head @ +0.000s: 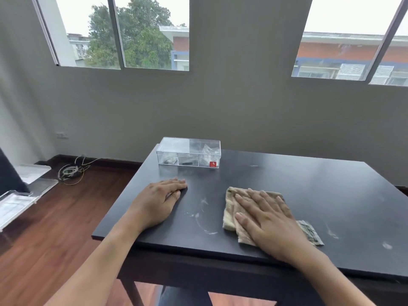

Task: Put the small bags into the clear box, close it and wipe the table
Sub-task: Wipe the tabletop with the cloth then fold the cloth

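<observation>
Wiping step. Clear box shut at table's far left, small bags inside. Right hand flat, fingers spread, pressing cloth; left hand flat, empty. Next: sweep toward the white smears.

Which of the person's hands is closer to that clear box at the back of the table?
Left. The left hand lies flat just in front of the clear box; the right hand presses the cloth farther toward the near edge.

Black table, closed clear box, beige cloth, white smears
</observation>
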